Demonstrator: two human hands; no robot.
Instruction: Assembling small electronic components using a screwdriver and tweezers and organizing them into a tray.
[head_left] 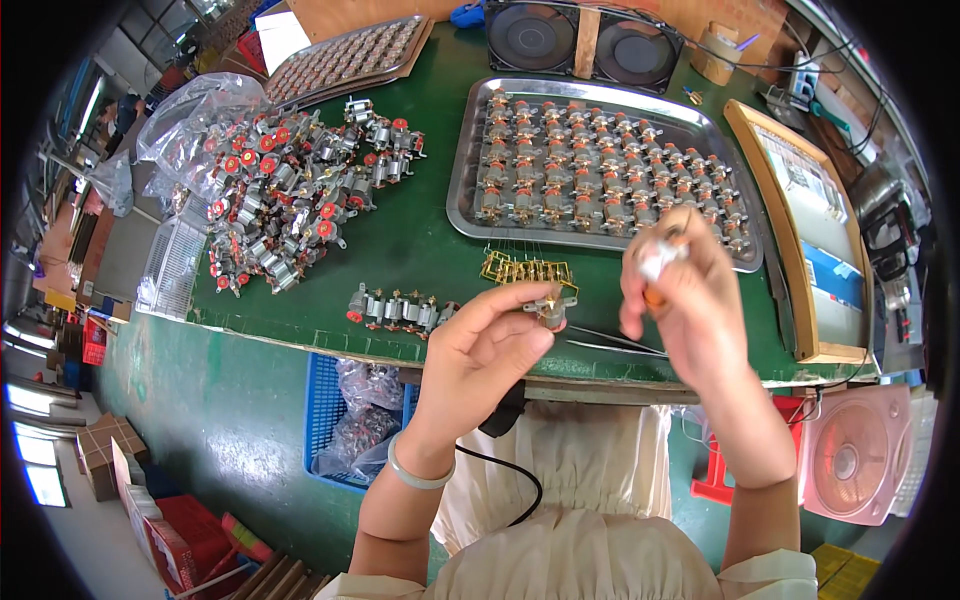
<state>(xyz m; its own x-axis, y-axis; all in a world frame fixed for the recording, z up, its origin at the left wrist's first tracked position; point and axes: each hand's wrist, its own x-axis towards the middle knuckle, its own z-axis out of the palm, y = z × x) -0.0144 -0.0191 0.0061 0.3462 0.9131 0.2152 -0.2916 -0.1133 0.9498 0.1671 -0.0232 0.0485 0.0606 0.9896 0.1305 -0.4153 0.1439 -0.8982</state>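
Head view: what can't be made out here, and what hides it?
All in the head view:
Small item in the right hand: exact shape lost to blur.
Row of motors: the left hand hides whether it continues.
Motor pile: lower pieces buried under upper ones.
Plastic bags: contents obscured by wrinkled plastic.

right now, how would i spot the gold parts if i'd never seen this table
On the green table, find the big silver tray of motors, right of the loose heap. Between its near edge and the left hand lie the gold parts. Their thin, yellow, wiry shapes set them apart from the chunky silver motors nearby.
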